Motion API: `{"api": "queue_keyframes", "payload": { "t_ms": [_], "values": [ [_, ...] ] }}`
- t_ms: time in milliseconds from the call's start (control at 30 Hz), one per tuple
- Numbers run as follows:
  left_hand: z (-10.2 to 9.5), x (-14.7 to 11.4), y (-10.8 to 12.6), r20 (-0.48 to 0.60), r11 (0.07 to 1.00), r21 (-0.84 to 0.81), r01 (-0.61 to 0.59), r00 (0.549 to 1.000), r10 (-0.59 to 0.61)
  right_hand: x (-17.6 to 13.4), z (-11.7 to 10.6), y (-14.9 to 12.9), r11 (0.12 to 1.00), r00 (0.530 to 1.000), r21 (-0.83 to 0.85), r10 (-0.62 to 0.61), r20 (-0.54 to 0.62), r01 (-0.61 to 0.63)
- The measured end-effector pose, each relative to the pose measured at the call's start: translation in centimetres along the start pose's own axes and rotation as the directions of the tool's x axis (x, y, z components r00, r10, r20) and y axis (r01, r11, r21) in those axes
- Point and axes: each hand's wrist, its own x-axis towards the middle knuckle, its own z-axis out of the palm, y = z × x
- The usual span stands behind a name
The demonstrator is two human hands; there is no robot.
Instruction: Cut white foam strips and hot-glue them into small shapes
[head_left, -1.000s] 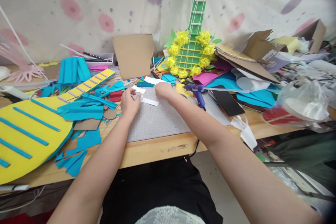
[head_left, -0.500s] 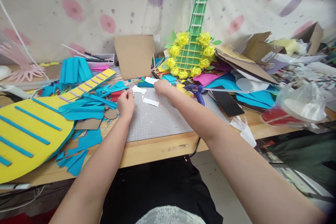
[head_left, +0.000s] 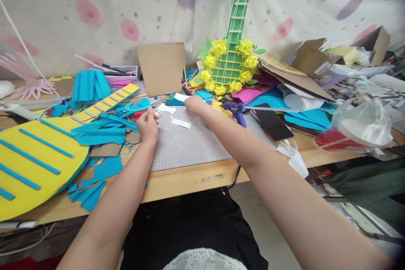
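Observation:
My left hand [head_left: 147, 126] is closed in a pinch above the left side of the grey cutting mat [head_left: 190, 147]. Small pale bits show at its fingertips, too small to name. Farther back on the mat, my right hand [head_left: 194, 104] reaches down beside a white paper strip [head_left: 181, 97]; its fingers are hidden behind the hand. Between the hands lie a second white paper strip [head_left: 181, 123] and a cut white paper scrap [head_left: 166, 109]. A purple glue gun [head_left: 236, 112] rests right of my right hand.
At left lies a yellow guitar-shaped piece [head_left: 41, 156] with blue strips, beside blue paper scraps [head_left: 101, 133]. A green guitar shape with yellow flowers [head_left: 232, 59] leans at the back. A phone [head_left: 272, 122] and a bagged red-and-white tub [head_left: 351, 130] sit at right.
My left hand has shifted slightly left and turned a little, still pinched. My right hand stays in nearly the same place beside the white strip.

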Motion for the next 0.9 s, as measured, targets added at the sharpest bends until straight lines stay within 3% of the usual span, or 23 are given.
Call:
{"api": "queue_keyframes", "payload": {
  "t_ms": [167, 300, 433, 667, 900],
  "values": [
    [0.3, 0.5, -0.5, -0.026, 0.978, -0.203, -0.052, 0.999, 0.047, -0.1, 0.2, 0.4, 1.0, 1.0, 0.024, 0.02, -0.016, -0.02],
    [0.5, 0.8, -1.0, -0.032, 0.983, -0.109, -0.15, 0.989, 0.148, 0.0, -0.1, 0.2, 1.0, 1.0, -0.022, 0.001, 0.007, -0.001],
    [0.5, 1.0, -1.4, 0.039, 0.988, -0.103, -0.112, 0.992, 0.117, 0.5, -0.4, -0.4, 0.999, 0.999, -0.032, -0.012, 0.033, 0.013],
    [0.5, 1.3, -1.5, 0.044, 0.991, -0.095, -0.096, 0.994, 0.1, 0.8, -0.6, -0.6, 0.999, 0.998, -0.001, 0.033, 0.056, -0.033],
    [0.5, 1.2, -1.5, 0.092, 0.991, -0.074, -0.116, 0.988, 0.122, 0.1, 0.0, 0.4, 0.97, 0.993, 0.211, 0.113, 0.03, -0.117]
  ]
}}
